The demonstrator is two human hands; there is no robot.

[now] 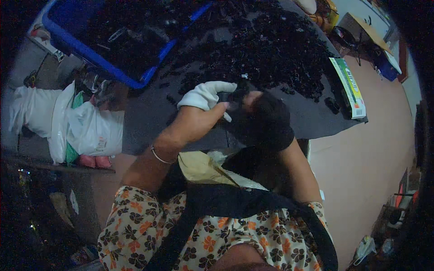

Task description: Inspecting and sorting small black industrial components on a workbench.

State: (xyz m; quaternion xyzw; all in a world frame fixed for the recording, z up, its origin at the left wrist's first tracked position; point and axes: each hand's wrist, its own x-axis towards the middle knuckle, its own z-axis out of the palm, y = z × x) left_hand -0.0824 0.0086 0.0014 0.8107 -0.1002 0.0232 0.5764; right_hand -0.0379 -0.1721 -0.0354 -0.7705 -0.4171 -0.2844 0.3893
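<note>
In front of me, over the near part of the dark-covered table, my two hands meet. My left hand (pixel 201 101), in a white glove that leaves the thumb bare, is closed around a small black part (pixel 231 96). My right hand (pixel 266 115) wears a black glove with bare fingertips and is slightly blurred. Its fingers are bent together at the right end of the black part; what they pinch is too dark to make out. Beyond the hands, many small black pieces (pixel 271 49) lie spread over the dark table cover (pixel 156 119).
A blue bin (pixel 101 61) with dark items stands at the far left. White plastic bags (pixel 95 126) are piled left of the table. A green and white box (pixel 348 90) lies at the table's right edge. Tan paper or cardboard (pixel 203 169) is near my lap.
</note>
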